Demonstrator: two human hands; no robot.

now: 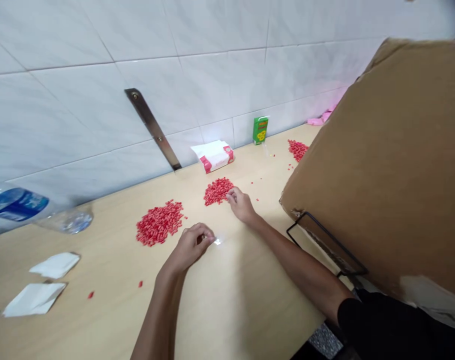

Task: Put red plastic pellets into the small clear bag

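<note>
A person's left hand (pixel 193 242) pinches a small, clear, glossy piece (pixel 218 241) between narrowed fingertips, low over a pale, smooth wood-grain tabletop (pixel 212 310), while the right hand (pixel 241 205) reaches to the near right edge of a compact heap of small red rod-shaped pieces (pixel 217 191), its thumb and fingertips nearly together; whether they meet or hold a piece cannot be told. A broader red heap of the same stubby pieces (pixel 159 223) spreads beyond the left hand, and a third, partly hidden red heap (pixel 297 149) lies farther right. Behind the middle heap rest a soft white-and-red paper packet (pixel 214 156) and an upright green carton (pixel 260 131), near a glossy, marbled tile wall (pixel 212 85) that bounds the back. A large brown cardboard box (pixel 392 165), its edges worn, and a thin black wire frame (pixel 332 245) stand close along the right forearm, narrowing room on that side. Between the forearms the tabletop runs open toward its near edge; leftward it stretches to two folded white papers (pixel 57 265) and a clear plastic bottle with a blue label (pixel 17 204).
</note>
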